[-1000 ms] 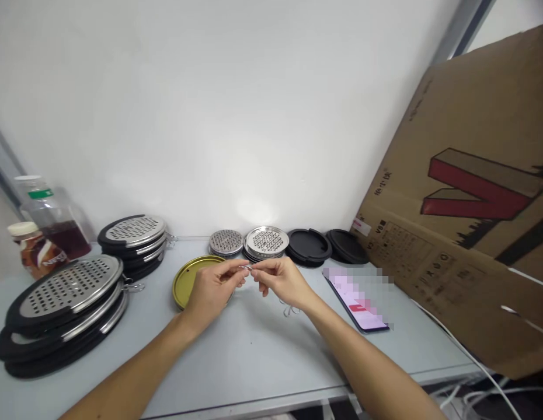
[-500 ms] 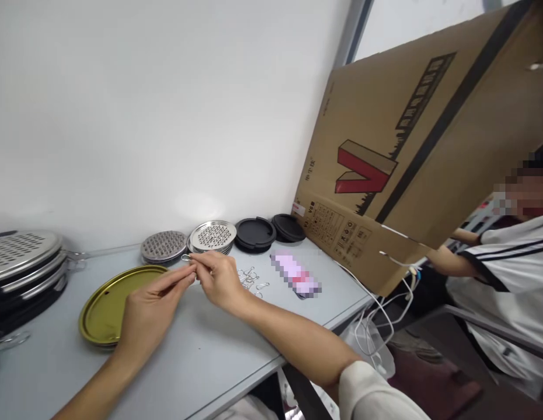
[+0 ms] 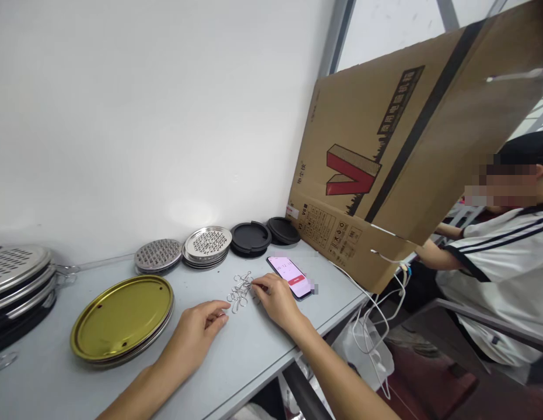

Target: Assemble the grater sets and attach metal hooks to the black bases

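A small pile of bent wire clips [image 3: 240, 290] with round loops lies on the grey table. At its right edge, my right hand [image 3: 275, 298] reaches down with thumb and index finger pinched on a wire clip. My left hand [image 3: 196, 332] rests just left of the pile, fingers loosely curved and thumb a little apart, with nothing visible between them. Left of it sits a gold round lid [image 3: 125, 318], stacked on silver discs. Behind are a stack of round metal grater discs [image 3: 208, 244], another grater disc [image 3: 158, 255] and black round rings [image 3: 250, 236].
A lit phone [image 3: 291, 277] lies right of the pile. Larger slotted metal discs [image 3: 17, 271] are stacked at far left. A big cardboard box [image 3: 363, 157] leans at the right, with white cables [image 3: 376, 344] below. Beyond it sits another person [image 3: 503, 262].
My hands were together, holding a wire clip near the grater discs. They have separated and moved right and down; my right hand is now at the pile, and the gold lid is fully uncovered.
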`<state>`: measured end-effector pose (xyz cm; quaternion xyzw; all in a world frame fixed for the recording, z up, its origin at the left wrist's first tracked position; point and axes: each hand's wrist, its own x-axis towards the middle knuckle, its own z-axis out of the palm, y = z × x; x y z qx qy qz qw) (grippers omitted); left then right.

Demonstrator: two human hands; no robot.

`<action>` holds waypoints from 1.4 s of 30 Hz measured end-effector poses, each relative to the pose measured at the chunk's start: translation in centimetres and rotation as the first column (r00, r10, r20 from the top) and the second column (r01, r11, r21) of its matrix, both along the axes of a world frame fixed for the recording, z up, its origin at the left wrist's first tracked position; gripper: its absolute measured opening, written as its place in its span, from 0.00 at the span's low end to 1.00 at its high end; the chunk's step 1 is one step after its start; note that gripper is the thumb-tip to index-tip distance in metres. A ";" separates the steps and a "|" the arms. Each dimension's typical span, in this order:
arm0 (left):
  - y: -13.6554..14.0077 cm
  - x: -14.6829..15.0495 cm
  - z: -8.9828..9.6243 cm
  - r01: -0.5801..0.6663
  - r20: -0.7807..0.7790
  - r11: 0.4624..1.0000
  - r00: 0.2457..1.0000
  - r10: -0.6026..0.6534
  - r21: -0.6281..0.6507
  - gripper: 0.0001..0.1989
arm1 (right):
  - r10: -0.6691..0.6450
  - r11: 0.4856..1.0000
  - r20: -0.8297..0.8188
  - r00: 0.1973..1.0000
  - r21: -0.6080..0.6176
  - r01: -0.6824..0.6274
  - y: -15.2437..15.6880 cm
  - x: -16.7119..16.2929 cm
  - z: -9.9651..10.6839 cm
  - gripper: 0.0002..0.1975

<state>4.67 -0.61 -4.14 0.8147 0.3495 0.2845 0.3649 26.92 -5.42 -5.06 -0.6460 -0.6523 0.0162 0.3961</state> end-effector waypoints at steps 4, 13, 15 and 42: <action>1.5 1.9 0.0 0.045 0.073 0.999 0.996 -0.043 -0.027 0.12 | 0.038 0.999 -0.077 0.996 0.001 -0.038 0.7 -0.7 -0.1 0.08; 1.3 1.7 -1.1 0.046 -0.052 0.935 0.998 -0.029 0.351 0.14 | -0.123 0.966 -0.124 0.985 0.213 0.148 -4.8 5.0 -0.5 0.13; 0.8 1.1 -1.7 0.070 -0.126 0.918 0.992 -0.022 0.391 0.14 | -0.224 0.951 -0.077 0.972 0.202 0.235 -7.2 7.3 -0.9 0.11; 0.8 1.2 -1.6 0.162 -0.225 0.891 0.972 -0.070 0.424 0.14 | -0.339 0.916 0.217 0.915 -0.146 0.374 -5.1 7.3 -2.2 0.26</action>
